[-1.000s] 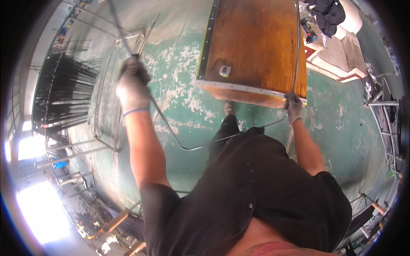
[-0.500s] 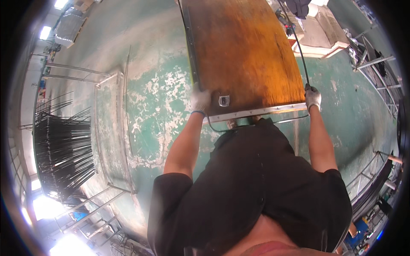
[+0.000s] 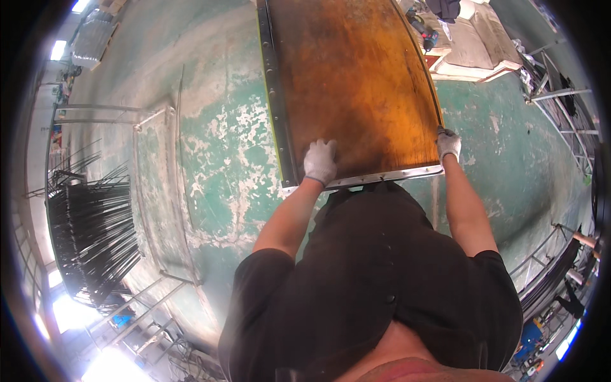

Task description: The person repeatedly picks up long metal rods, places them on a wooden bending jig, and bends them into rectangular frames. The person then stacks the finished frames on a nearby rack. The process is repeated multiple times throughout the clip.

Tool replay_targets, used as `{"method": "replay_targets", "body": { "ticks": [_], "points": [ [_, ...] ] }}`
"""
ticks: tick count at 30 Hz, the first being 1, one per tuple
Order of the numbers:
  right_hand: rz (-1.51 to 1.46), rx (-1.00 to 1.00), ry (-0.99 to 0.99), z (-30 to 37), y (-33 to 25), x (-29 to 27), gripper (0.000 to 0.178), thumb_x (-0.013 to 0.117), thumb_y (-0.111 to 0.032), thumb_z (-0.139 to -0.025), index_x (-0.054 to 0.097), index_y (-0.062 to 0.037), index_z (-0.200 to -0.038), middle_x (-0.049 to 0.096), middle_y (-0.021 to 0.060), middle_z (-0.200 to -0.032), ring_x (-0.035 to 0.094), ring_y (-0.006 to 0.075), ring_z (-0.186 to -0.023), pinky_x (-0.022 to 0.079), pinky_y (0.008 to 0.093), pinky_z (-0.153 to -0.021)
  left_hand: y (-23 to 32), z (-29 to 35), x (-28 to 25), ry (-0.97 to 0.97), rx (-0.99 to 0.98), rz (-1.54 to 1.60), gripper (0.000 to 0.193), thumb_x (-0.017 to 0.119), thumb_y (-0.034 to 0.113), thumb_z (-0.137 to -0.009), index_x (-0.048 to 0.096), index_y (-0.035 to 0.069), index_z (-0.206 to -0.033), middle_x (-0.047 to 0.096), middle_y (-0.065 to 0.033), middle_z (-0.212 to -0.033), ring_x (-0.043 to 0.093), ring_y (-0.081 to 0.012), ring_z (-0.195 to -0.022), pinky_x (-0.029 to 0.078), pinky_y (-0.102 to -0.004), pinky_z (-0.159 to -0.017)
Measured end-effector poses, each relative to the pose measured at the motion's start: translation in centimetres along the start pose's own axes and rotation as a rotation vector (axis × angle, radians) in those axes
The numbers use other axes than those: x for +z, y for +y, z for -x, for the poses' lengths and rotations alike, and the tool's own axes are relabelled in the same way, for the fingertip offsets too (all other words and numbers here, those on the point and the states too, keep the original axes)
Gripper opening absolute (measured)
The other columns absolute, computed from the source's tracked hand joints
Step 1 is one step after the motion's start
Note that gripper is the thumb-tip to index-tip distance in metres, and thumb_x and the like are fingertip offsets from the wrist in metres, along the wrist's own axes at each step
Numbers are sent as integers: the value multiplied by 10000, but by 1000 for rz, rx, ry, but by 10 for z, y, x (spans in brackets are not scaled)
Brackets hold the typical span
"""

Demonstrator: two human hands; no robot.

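Observation:
In front of me lies a long table with a worn, orange-brown wooden top (image 3: 356, 83). My left hand (image 3: 320, 160), in a white knit glove, rests on its near left part with the fingers curled down. Whatever is under that palm is hidden. At the table's right edge my gloved right hand (image 3: 449, 143) is closed around a thin black rod (image 3: 438, 108), which runs along that edge away from me. A pale metal strip (image 3: 407, 172) borders the near end. Dark metal angle with rivets (image 3: 275, 121) lines the left side.
Many black rods (image 3: 92, 229) sit bundled on a rack at the left. A metal frame (image 3: 162, 121) stands on the worn green floor (image 3: 223, 153). Beyond the table at the right are a cushioned sofa (image 3: 474, 48) and a power tool (image 3: 428, 37). Metal racks (image 3: 563, 108) line the right side.
The black rod has come down against the table's right edge. My left hand has left the rod's left side and moved onto the tabletop, where a small square silver piece was visible before.

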State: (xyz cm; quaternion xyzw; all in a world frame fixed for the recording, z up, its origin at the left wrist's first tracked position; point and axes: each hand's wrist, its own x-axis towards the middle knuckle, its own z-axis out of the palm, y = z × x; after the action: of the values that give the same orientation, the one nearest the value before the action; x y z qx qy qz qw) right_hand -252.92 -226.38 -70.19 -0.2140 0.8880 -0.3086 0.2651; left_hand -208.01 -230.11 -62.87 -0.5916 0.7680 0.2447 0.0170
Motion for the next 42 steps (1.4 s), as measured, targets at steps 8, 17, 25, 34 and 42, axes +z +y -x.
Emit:
{"method": "replay_targets", "body": {
  "ticks": [8,17,25,34,42],
  "points": [
    [37,-49,-28,-29,-28,9,387,766,-425,-1025,835,-68,-1158,803,106,-841,747,208,-771,580,380,-758,39,-7,-13,320,158,118,385,717,124,-881,667,132,-1263,660,-171,-1347,617,-421,-1236,513,-544,-1087],
    [586,-468,-52,15,-29,-11,407,710,-311,-996,738,-139,-1363,718,172,-1388,696,398,-1255,562,483,-1063,-24,80,53,119,-23,13,178,739,164,-906,777,138,-1078,716,-112,-1180,641,-370,-1188,549,-499,-1013],
    [540,-383,-59,58,5,-40,292,724,-322,-990,756,-122,-1201,770,197,-1208,731,431,-1146,572,518,-990,-21,94,60,214,-22,88,209,766,169,-893,782,136,-1099,720,-100,-1171,643,-359,-1199,561,-495,-1018],
    [626,-242,-64,71,0,-40,325,719,-290,-946,753,-105,-1211,786,222,-1204,749,435,-1148,587,525,-992,-31,93,57,137,25,36,334,786,180,-857,765,154,-1189,713,-105,-1232,637,-356,-1233,548,-494,-1064],
    [579,-157,-75,67,-1,-41,386,727,-286,-890,764,-89,-1220,783,233,-1228,744,437,-1176,578,514,-1022,-31,90,54,101,45,0,338,748,162,-857,758,156,-1195,713,-97,-1234,643,-349,-1228,551,-489,-1053]
  ]
}}
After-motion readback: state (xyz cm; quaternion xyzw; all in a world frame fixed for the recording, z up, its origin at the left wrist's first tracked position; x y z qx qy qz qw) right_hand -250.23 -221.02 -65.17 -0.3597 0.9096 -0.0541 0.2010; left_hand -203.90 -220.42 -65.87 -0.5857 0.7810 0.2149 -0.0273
